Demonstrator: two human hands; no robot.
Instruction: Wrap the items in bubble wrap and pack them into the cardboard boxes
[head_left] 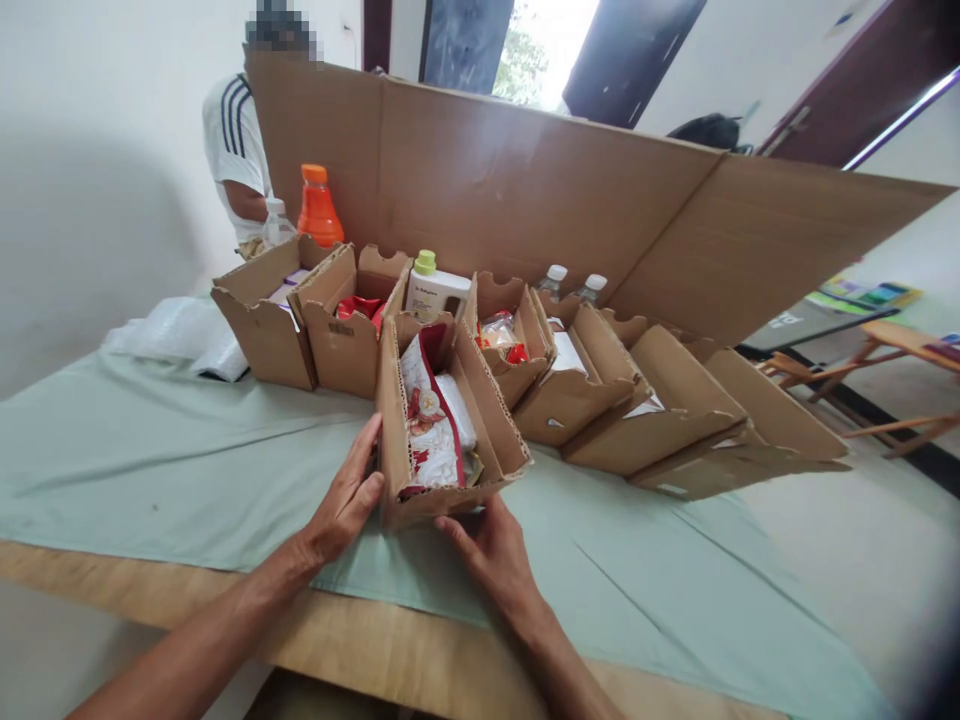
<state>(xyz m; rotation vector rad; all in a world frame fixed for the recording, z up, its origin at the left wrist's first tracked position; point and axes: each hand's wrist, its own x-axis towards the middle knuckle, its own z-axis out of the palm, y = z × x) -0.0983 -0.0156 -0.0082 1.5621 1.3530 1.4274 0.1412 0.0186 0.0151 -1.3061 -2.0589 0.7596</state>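
A narrow open cardboard box (491, 420) stands pulled forward from the row, angled on the cloth. Inside it lean a white packet with dark red edges and printed food pictures (431, 425) and a clear plastic-wrapped thing (457, 410). My left hand (349, 500) presses along the box's left side, its fingers partly hidden behind the wall. At the lower front edge, my right hand (491, 550) holds the box, thumb against the front and fingertips tucked out of sight. Between them the two hands grip the box.
More cardboard boxes (270, 345) line the table behind, several with packets inside. A white bottle with a yellow-green cap (435, 290) and an orange bottle (320, 210) stand there. Bubble wrap (176, 330) lies left. Behind a tall cardboard panel (525, 170) is a person (236, 140).
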